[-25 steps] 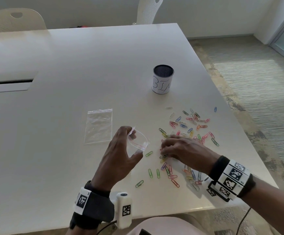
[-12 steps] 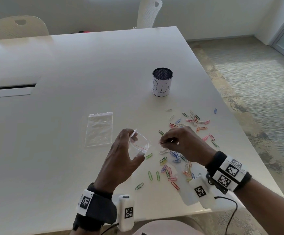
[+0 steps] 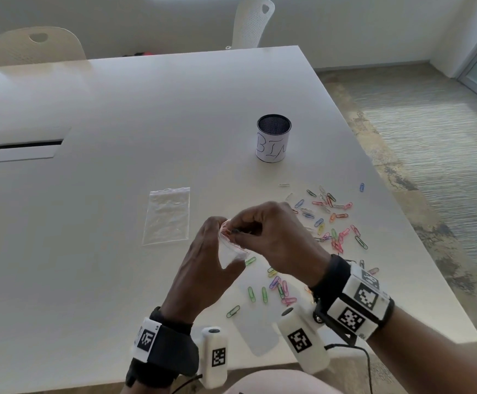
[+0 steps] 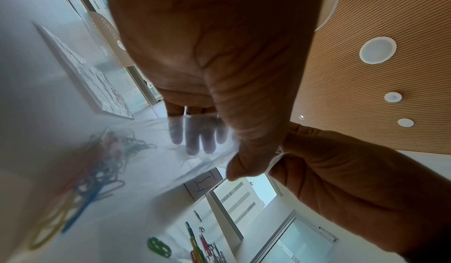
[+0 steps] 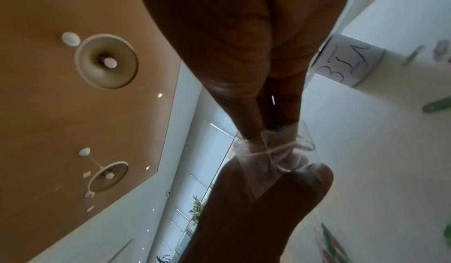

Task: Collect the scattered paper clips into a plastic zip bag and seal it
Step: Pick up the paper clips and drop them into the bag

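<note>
Bag (image 3: 231, 253), clear and red-lipped, gripped open by left hand (image 3: 203, 268); right hand (image 3: 274, 237) pinches a clip (image 5: 273, 130) at its mouth.

On the table (image 3: 89, 251), taking the bin (image 3: 273, 137) as landmark: paper clips (image 3: 328, 220) lie before it, 1 flat bag (image 3: 167, 216) before-left.

Occlusions and unclear regions

Right hand (image 3: 274, 240) covers the zip bag (image 3: 230, 253) mouth in head view; whatever its fingertips pinch is too small to identify. Paper clips (image 4: 97, 172) blur at left of the left wrist frame. The cup (image 5: 349, 60) is partly hidden behind the hand in the right wrist frame.
</note>
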The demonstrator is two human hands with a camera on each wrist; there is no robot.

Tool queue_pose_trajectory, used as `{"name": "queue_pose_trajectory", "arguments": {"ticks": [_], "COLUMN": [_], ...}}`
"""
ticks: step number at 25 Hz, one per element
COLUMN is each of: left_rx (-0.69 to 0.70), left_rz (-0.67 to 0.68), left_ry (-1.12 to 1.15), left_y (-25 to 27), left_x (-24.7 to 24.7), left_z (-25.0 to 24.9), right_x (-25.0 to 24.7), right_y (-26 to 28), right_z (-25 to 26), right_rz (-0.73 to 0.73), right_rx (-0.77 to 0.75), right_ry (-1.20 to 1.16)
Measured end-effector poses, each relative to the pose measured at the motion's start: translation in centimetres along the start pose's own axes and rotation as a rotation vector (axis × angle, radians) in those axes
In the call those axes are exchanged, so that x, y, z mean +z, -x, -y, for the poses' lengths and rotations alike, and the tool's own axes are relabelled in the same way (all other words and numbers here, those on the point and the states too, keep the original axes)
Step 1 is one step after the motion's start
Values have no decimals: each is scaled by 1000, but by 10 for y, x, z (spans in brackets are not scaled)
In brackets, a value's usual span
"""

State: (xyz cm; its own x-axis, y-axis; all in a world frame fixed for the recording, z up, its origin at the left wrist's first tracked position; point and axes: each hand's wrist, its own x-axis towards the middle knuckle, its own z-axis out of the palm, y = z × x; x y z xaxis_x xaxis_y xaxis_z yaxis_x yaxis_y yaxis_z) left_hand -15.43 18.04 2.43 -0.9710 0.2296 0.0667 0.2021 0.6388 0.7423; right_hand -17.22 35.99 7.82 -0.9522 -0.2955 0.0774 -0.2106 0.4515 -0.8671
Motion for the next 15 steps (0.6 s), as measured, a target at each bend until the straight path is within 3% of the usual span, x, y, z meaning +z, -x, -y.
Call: {"name": "queue_pose_trajectory", "arguments": {"ticks": [6,12,15], "left_rx": [-23,-13,-29], "left_rz": [-18,-68,-98], "left_ry": [43,21,35], "left_y": [2,8,13], "left_x": [-2,-11,-21], "left_z": [2,3,5], "right_x": [-4,-19,-12], "right_y": [-2,0,9], "right_z": [18,10,-15], "right_rz": [104,-145,-75], "right_rx": [-39,-150,-54], "right_ry": [189,188,236]}}
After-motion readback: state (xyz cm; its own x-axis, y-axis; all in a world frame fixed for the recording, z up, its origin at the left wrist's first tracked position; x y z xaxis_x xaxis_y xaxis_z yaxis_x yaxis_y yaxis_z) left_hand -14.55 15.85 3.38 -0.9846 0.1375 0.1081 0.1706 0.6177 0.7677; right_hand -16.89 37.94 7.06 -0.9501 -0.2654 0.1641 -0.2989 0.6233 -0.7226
